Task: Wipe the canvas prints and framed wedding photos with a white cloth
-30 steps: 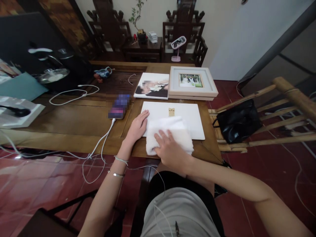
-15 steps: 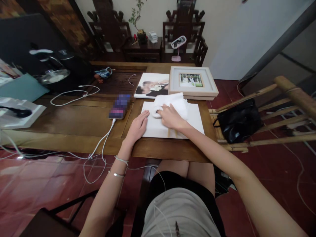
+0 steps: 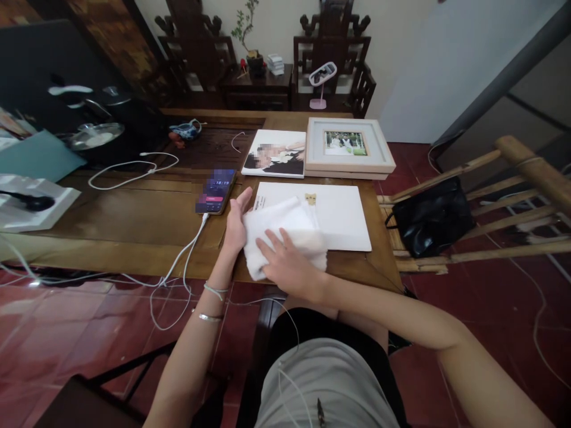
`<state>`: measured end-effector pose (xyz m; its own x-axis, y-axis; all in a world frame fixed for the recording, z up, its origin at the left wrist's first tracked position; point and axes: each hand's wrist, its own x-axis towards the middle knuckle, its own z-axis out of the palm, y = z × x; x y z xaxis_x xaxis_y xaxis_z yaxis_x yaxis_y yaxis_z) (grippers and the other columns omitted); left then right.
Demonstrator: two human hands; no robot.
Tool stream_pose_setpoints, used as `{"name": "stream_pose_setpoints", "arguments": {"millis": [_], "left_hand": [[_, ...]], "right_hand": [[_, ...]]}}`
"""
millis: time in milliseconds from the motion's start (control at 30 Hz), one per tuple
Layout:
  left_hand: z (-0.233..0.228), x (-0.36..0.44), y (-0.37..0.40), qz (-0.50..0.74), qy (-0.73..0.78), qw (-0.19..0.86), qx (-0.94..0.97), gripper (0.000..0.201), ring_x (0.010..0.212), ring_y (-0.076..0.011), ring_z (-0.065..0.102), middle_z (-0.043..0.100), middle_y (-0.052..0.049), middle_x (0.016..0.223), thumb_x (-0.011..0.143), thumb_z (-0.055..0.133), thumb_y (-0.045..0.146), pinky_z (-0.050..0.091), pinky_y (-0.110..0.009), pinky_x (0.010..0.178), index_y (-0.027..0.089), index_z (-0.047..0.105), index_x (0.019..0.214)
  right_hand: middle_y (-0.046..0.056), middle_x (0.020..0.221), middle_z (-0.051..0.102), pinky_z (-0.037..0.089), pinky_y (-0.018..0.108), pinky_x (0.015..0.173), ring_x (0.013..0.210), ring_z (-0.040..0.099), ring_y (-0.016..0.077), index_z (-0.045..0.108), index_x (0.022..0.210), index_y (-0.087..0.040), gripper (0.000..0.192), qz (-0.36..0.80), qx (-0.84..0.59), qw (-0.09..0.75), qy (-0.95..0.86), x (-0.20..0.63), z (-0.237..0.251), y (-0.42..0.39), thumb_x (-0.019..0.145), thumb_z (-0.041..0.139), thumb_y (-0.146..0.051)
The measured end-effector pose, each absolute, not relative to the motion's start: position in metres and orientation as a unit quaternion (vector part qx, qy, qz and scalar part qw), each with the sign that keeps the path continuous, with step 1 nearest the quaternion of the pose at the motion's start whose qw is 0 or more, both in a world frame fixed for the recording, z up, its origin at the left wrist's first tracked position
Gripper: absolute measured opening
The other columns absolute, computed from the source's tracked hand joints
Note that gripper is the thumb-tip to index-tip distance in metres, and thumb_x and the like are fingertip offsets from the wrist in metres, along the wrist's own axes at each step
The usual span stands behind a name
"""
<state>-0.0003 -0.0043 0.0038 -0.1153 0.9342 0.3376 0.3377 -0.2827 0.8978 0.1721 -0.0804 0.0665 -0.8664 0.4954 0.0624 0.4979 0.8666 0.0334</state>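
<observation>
The landmark here is the white board (image 3: 339, 214), which lies flat on the wooden table (image 3: 134, 220), near its front edge.

Far to the left of the board, a white cable (image 3: 129, 169) makes a loop on the table. Closer, just beside the board's left edge, a phone (image 3: 216, 191) lies with its screen lit, and a charging cord goes from it over the table edge.

Next comes the left hand (image 3: 235, 223). It stands at the left edge of the board with open fingers and holds nothing; the palm seems to press against the board's side and against the folded white cloth (image 3: 281, 235). The cloth covers the front left corner of the board and hangs a little over its near edge.

The right hand (image 3: 288, 264) lies flat on top of the cloth, fingers spread, and presses it down; it does not clench it.

To wipe well, I judge the left hand should keep the board steady while the right hand keeps the cloth flat and moves with even pressure, so that the board does not slide toward the phone.

Behind the board lie a photo print (image 3: 274, 153) and a framed picture (image 3: 347, 147). To the right of the board, a black bag (image 3: 430, 217) rests on a bamboo rack.
</observation>
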Motion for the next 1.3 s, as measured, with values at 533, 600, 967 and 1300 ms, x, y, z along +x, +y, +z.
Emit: {"name": "stream_pose_setpoints", "arguments": {"millis": [533,600,967,1300], "left_hand": [[0.014,0.009,-0.011,0.374,0.513,0.144,0.760,0.050,0.122,-0.0256,0.058,0.066,-0.014,0.124,0.100,0.029,0.040,0.042,-0.041,0.107,0.012,0.068,0.112],[0.015,0.010,-0.012,0.370,0.516,0.141,0.759,0.048,0.118,-0.0260,0.060,0.068,-0.014,0.120,0.100,0.030,0.039,0.044,-0.039,0.103,0.012,0.069,0.109],[0.012,0.009,-0.011,0.374,0.517,0.137,0.757,0.040,0.115,-0.0245,0.062,0.069,-0.013,0.118,0.100,0.033,0.034,0.045,-0.039,0.103,0.015,0.069,0.103],[0.009,0.010,-0.010,0.390,0.510,0.137,0.754,0.042,0.122,-0.0243,0.058,0.066,-0.014,0.123,0.100,0.035,0.034,0.043,-0.044,0.108,0.011,0.069,0.111]], "right_hand": [[0.017,0.107,0.069,0.043,0.035,0.074,0.095,0.064,0.0278,0.068,0.106,-0.015,0.035,0.048,-0.430,0.007,-0.902,0.193,0.099,0.041,0.084,0.041,-0.009],[0.017,0.109,0.068,0.043,0.033,0.070,0.096,0.064,0.0281,0.068,0.105,-0.015,0.034,0.067,-0.413,0.024,-0.908,0.173,0.098,0.054,0.083,0.042,-0.010],[0.017,0.108,0.068,0.041,0.030,0.075,0.097,0.062,0.0274,0.068,0.105,-0.013,0.034,0.122,-0.398,0.008,-0.909,0.163,0.107,0.063,0.081,0.044,-0.009],[0.014,0.103,0.071,0.043,0.034,0.086,0.099,0.062,0.0286,0.068,0.101,-0.010,0.042,0.088,-0.504,0.033,-0.858,0.308,0.095,0.046,0.072,0.039,-0.002]]}}
